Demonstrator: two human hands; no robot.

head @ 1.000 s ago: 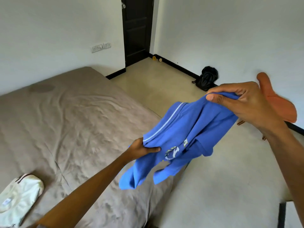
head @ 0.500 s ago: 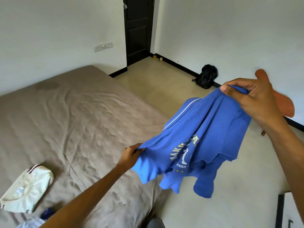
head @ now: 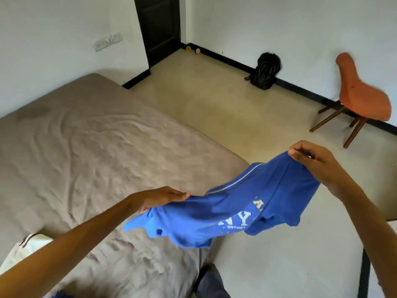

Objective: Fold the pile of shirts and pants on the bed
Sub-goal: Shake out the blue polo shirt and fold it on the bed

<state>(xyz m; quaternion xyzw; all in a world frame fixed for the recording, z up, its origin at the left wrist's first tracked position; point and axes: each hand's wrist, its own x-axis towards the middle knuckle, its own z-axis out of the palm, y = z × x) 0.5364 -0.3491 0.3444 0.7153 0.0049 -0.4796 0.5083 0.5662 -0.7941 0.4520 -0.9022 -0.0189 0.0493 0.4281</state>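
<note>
A blue shirt [head: 225, 211] with white lettering hangs stretched between my hands, over the bed's right edge. My left hand [head: 159, 198] holds its left end, fingers nearly straight on top and the cloth pinched below. My right hand [head: 318, 162] pinches the other end higher up, over the floor. The bed [head: 86, 151] has a wrinkled grey-brown sheet. A folded cream shirt [head: 23, 252] lies at the bed's lower left, partly hidden by my left forearm.
An orange chair [head: 363, 97] on wooden legs stands at the right wall. A black backpack [head: 266, 72] leans against the baseboard. A dark door [head: 159, 26] is in the far corner. Beige floor [head: 236, 108] lies right of the bed.
Both hands have dropped lower and the shirt has spread out flatter between them. The lettering now faces up. The camera has tilted, showing the chair fully.
</note>
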